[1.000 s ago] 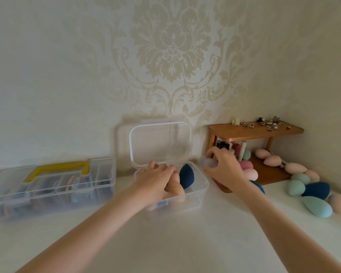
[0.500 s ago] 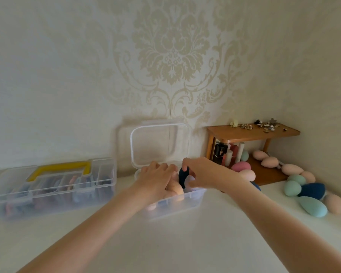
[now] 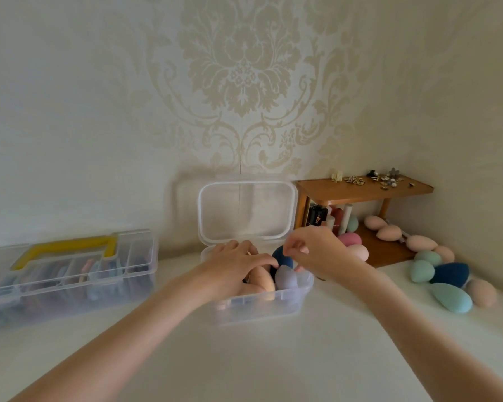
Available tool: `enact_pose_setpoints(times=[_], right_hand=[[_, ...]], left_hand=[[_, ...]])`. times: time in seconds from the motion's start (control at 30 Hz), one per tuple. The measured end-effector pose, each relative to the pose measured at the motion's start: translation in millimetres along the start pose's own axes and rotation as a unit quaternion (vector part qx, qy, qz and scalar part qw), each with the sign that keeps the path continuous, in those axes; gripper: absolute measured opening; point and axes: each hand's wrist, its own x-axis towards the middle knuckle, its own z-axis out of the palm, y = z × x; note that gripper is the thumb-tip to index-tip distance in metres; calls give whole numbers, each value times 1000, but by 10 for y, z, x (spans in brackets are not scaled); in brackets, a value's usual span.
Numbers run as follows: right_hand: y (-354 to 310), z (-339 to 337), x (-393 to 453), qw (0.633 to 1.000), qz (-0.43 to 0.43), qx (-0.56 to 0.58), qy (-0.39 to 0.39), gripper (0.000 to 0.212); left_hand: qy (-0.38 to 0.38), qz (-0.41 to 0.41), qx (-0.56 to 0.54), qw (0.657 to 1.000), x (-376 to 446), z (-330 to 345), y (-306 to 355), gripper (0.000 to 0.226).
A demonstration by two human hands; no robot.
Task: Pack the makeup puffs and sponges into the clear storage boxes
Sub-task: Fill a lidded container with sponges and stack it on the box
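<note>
The scene is lit softly and evenly. A faint shadow is cast on the wallpaper behind the open lid. Edges are bent by wide-angle distortion; slight blur is seen throughout.

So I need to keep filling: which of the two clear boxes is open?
The middle box under both hands, its lid upright against the wall; the yellow-handled box at left is closed.

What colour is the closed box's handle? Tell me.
Yellow; the handle shows clearly in the head view.
</note>
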Motion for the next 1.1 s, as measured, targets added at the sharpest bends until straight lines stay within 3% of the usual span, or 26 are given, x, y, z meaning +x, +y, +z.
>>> enact_pose_setpoints(times=[0.07, 0.1, 0.2, 0.27, 0.43, 0.5, 0.57, 0.63, 0.73, 0.83, 0.97, 1.1], right_hand=[[217, -87, 29, 991, 44, 57, 114, 23], [303, -82, 71, 989, 62, 47, 124, 24], [470, 113, 186, 998, 53, -25, -8, 30], [474, 230, 221, 998, 41, -30, -42, 26], [454, 177, 154, 978, 153, 38, 135, 9], [434, 53, 53, 968, 175, 99, 147, 15], [374, -109, -56, 968, 141, 157, 139, 24], [244, -264, -160, 951, 97, 275, 102, 32], [26, -354, -237, 871, 48, 484, -62, 33], [-130, -220, -168, 830, -2, 529, -177, 23], [-315, 28, 68, 854, 4, 470, -225, 32], [-423, 136, 154, 890, 3, 388, -239, 16]], left_hand=[[-7, -5, -4, 1000, 1, -1, 3, 47], [-8, -7, -6, 1000, -1, 2, -1, 48], [1, -12, -17, 1000, -5, 5, 12, 50], [8, -16, -27, 999, -1, 13, 14, 51], [25, -41, -24, 999, 27, 41, 0, 52], [19, -48, -13, 999, 42, 41, 3, 53], [10, -54, -10, 998, 57, 29, -7, 52], [11, -62, -28, 998, 53, -3, -16, 52], [46, -72, -99, 991, 12, -73, -49, 50], [96, -98, -127, 982, -90, -212, -141, 38], [11, -136, -125, 983, -273, -356, -267, 25], [-56, -139, -92, 984, -305, -316, -279, 26]])
